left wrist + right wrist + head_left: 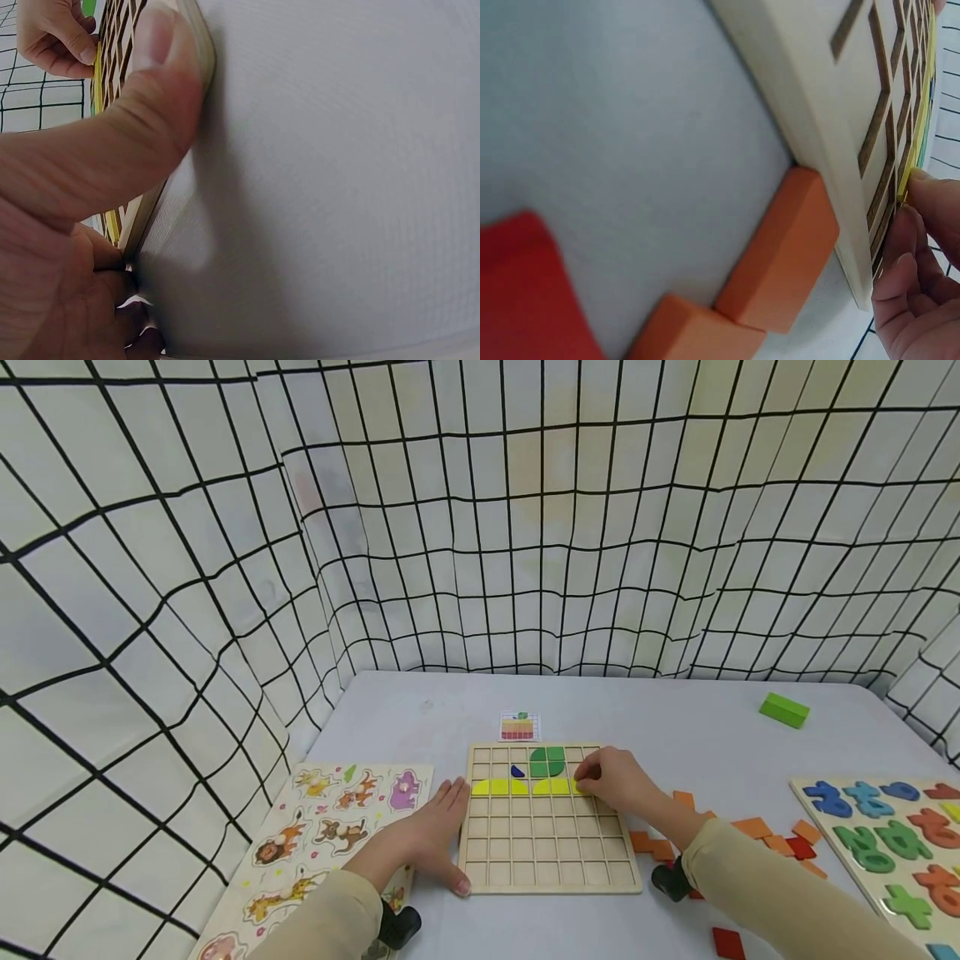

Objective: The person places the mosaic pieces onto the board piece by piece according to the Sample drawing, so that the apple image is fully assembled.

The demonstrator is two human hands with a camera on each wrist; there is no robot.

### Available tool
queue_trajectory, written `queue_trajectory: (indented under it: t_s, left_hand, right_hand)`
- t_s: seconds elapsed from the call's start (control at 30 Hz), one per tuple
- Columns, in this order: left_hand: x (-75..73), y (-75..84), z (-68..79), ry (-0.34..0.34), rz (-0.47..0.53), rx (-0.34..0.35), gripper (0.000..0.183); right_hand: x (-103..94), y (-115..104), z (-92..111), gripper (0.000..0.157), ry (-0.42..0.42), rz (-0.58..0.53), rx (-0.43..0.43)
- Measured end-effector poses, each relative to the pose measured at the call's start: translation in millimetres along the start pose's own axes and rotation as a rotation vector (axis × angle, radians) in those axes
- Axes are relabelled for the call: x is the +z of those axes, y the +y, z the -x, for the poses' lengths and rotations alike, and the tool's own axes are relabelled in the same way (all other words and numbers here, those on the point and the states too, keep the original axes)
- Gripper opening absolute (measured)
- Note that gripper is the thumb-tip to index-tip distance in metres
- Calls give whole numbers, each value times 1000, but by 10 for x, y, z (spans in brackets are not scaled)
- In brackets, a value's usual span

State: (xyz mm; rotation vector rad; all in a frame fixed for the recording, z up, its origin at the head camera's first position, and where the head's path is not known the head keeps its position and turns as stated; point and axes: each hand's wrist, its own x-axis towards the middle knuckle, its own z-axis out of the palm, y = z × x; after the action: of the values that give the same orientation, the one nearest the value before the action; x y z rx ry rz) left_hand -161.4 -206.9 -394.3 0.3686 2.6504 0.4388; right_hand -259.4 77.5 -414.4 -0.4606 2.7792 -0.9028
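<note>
A wooden grid board lies on the table. Green quarter-round pieces, a small dark blue piece and a row of yellow pieces sit in its upper part. Thumb and fingers of my right hand pinch a yellow piece at the right end of that row. My left hand is spread along the board's left side, with the thumb resting on its near corner. A small picture card lies just beyond the board.
Orange tiles and red tiles are scattered right of the board. An animal puzzle lies at the left, a number puzzle at the right. A green block sits far right. Black netting surrounds the table.
</note>
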Motion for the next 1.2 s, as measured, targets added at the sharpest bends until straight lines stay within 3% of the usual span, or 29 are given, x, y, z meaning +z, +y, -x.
queue_trajectory:
  t_s: [0.27, 0.47, 0.83, 1.2]
  left_hand:
    - [18, -3, -11, -2, -15, -2, 130]
    - [5, 3, -4, -2, -4, -3, 131]
    - [-3, -11, -21, -6, -10, -11, 131]
    - [11, -16, -39, -10, -4, -17, 130]
  right_hand:
    - [-88, 61, 76, 11, 13, 4, -47]
    - [-301, 190, 166, 14, 12, 12, -44]
    - [-781, 625, 505, 26, -54, -5, 41]
    - [-1010, 1003, 731, 29, -46, 62, 5]
